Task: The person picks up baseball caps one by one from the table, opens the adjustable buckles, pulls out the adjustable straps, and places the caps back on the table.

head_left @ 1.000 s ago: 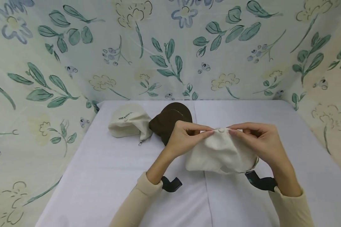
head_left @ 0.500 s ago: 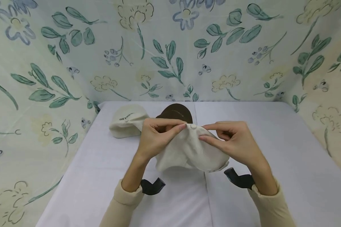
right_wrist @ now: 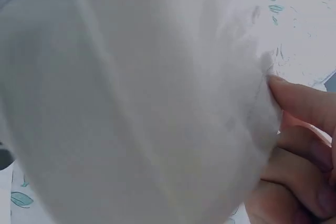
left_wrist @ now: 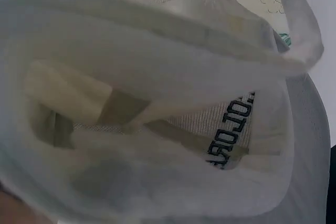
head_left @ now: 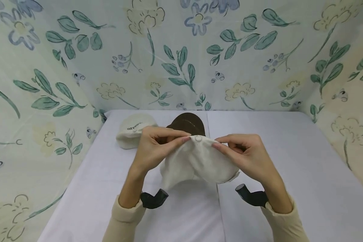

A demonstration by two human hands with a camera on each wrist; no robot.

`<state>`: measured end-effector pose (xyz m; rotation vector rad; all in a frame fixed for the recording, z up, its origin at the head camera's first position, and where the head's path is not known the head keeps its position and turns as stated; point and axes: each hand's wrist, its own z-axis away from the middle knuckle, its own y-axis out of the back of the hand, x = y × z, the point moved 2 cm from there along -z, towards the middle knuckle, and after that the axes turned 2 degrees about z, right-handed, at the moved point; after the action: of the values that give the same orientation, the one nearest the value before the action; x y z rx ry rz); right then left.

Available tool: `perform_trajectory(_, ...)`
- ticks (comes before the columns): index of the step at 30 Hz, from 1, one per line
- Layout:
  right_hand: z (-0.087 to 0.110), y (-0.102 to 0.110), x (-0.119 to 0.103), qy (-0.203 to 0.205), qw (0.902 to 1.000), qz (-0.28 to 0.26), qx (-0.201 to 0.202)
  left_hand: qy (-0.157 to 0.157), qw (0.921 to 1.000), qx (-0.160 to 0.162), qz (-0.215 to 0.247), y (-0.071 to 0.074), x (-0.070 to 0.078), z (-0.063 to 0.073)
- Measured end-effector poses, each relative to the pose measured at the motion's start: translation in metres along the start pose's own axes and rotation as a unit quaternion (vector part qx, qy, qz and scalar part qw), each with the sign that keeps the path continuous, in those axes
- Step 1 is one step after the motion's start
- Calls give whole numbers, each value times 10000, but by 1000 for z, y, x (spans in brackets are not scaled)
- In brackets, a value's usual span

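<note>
Head view: pinches white cap [head_left: 202, 161] with left grip [head_left: 157, 144] and right grip [head_left: 246, 151], now shifted across in front of brown cap [head_left: 188, 123]. Seemingly still handling, not releasing.

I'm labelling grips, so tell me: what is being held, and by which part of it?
A cream cap, pinched beside its top button: the left hand on one side, the right hand on the other.

Soft, diffuse light falls evenly across my head view, with faint shading on the white tabletop [head_left: 311, 158] beneath the off-white cap [head_left: 205, 161]. My left wrist view is dimmer, the cap blurred up close; in my right, it lacks focus, the floral cloth [right_wrist: 302, 30] behind washed out.
</note>
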<state>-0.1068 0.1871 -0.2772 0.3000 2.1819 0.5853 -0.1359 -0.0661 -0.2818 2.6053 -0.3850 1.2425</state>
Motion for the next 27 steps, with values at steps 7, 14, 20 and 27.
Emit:
perform_trajectory(7, 1, 0, -2, 168, 9984, -229, 493, -122, 9998, 18, 169, -2, 1, -1)
perform_trajectory(14, -1, -7, -3, 1309, 9836, -343, 1189, -250, 9985, 492, 14, 1, 5, 1)
perform_trajectory(20, -1, -22, -11, 1925, 9732, 63, 1260, -328, 9979, 541, -118, 0, 10, 2)
perform_trajectory(27, -1, -32, -14, 2039, 9677, 494, 1397, -332, 9982, 461, -179, -1, 12, 3)
